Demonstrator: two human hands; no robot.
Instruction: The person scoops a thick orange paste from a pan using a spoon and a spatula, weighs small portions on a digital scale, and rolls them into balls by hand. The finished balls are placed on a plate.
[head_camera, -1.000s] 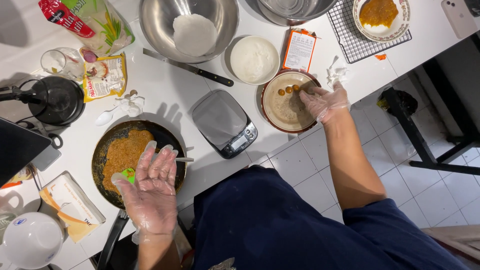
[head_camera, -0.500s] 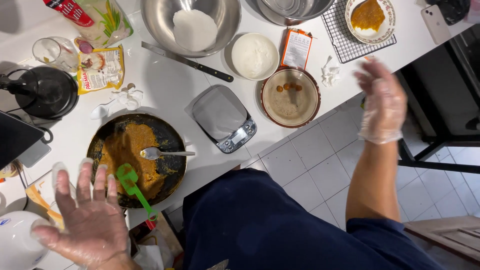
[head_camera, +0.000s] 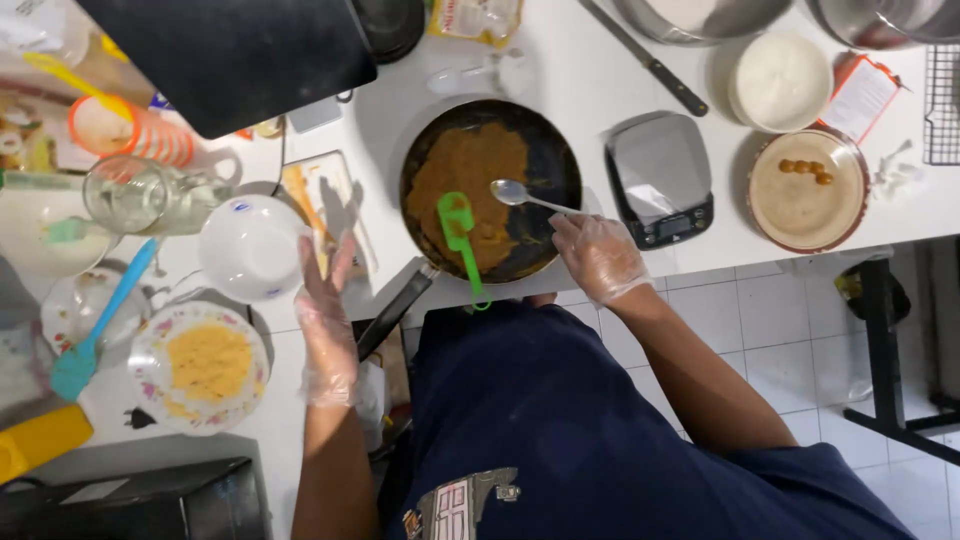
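Tabletop (head_camera: 600, 70): white and crowded, with its near edge running along the person's body.

Frying pan (head_camera: 490, 190): dark, sits at the near edge around the middle, handle (head_camera: 395, 310) pointing down-left off the edge. Likely heavy and rigid. Take it by the handle, since the rim may be hot. The load is a brown-orange paste, soft and sticky, piled on the left half of the pan.

Green spatula (head_camera: 462, 245): blade in the paste, handle overhanging the near rim. Light, probably flexible plastic. Grab the handle end, which looks clean.

Metal spoon (head_camera: 530, 198): bowl rests in the pan, handle runs right over the rim. Stiff, light and smooth, so it could slip in a gloved grip. Pinch it mid-handle.

Right hand (head_camera: 600, 258): gloved, fingers curled at the spoon handle's end, touching it or just about to. Can't tell if the grip is closed.

Left hand (head_camera: 328, 305): gloved, open flat with fingers spread, holding nothing. It's just beside the white bowl (head_camera: 250, 248) and near the pan handle.

Also there: a digital scale (head_camera: 660, 178) right of the pan, and a brown plate (head_camera: 808, 190) with small balls further right.
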